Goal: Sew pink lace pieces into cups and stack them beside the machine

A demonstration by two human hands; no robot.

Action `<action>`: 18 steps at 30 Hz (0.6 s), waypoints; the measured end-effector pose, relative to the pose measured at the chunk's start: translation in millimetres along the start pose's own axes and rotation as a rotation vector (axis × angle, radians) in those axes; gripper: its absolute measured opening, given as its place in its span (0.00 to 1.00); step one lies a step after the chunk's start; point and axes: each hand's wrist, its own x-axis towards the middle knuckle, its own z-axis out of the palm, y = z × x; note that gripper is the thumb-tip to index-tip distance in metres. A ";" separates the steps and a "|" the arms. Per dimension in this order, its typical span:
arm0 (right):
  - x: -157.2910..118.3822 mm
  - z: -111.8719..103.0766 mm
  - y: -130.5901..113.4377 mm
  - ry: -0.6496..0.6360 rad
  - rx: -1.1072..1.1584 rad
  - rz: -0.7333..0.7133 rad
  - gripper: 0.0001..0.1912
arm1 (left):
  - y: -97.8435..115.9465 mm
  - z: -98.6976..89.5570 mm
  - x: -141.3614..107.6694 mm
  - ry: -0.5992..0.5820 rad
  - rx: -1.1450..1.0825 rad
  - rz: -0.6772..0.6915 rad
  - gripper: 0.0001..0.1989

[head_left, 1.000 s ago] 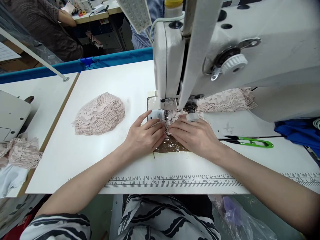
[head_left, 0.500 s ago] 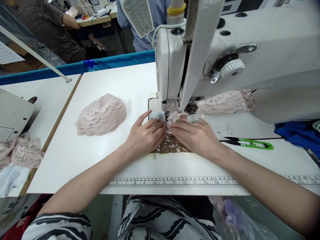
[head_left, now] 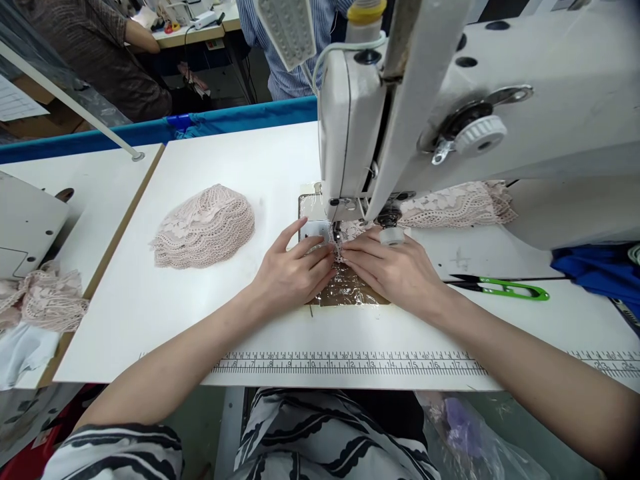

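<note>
Under the sewing machine head point(head_left: 345, 133) lies pink lace fabric point(head_left: 353, 230), partly covered by my hands. My left hand point(head_left: 297, 270) is at the left of the needle area, its fingertips pressed on the lace edge and its index finger and thumb apart. On the right, my right hand point(head_left: 393, 267) has its fingers together on the lace, close beside the presser foot. The fingertips of both hands almost meet. More pink lace point(head_left: 457, 205) extends behind the machine head to the right. A folded pile of lace point(head_left: 203, 228) sits left of my hands.
Green thread snips point(head_left: 510, 288) lie at the right, near blue cloth point(head_left: 595, 270). A printed ruler point(head_left: 350, 363) runs along the table's front edge. Another machine point(head_left: 27, 227) and lace point(head_left: 55, 300) are at the far left. Two people are beyond the blue cloth edge point(head_left: 250, 117).
The view has shifted slightly, with the machine head appearing a little further right. Both hands stay at the lace; less of it shows in front of the needle.
</note>
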 end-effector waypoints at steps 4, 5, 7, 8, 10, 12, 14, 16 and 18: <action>-0.9 0.2 -0.3 -0.012 0.024 0.015 0.10 | -0.9 1.3 -1.1 0.018 -0.017 -0.001 0.08; -1.1 0.2 -0.4 -0.016 0.032 0.018 0.10 | -1.1 1.6 -1.2 0.020 -0.017 -0.002 0.08; -1.5 0.0 -0.4 -0.019 0.037 0.022 0.10 | -1.5 2.0 -1.3 0.020 -0.021 -0.002 0.08; -1.6 0.0 -0.3 -0.014 0.034 0.021 0.10 | -1.7 2.2 -1.2 0.022 -0.023 -0.002 0.08; -1.5 0.3 0.2 -0.004 0.026 0.017 0.09 | -2.3 2.5 -1.0 0.027 -0.023 -0.004 0.08; -1.0 1.0 0.9 -0.006 0.022 0.014 0.09 | -2.9 3.1 -0.8 0.021 -0.022 -0.012 0.08; -0.4 1.9 1.6 -0.016 0.020 0.018 0.10 | -3.6 3.9 -0.7 0.005 -0.024 -0.028 0.08; -0.3 2.5 1.8 -0.023 0.023 0.022 0.11 | -3.9 4.5 -0.9 -0.007 -0.026 -0.043 0.08; -0.9 2.2 1.3 -0.017 0.031 0.019 0.11 | -3.7 4.5 -1.2 -0.006 -0.023 -0.039 0.09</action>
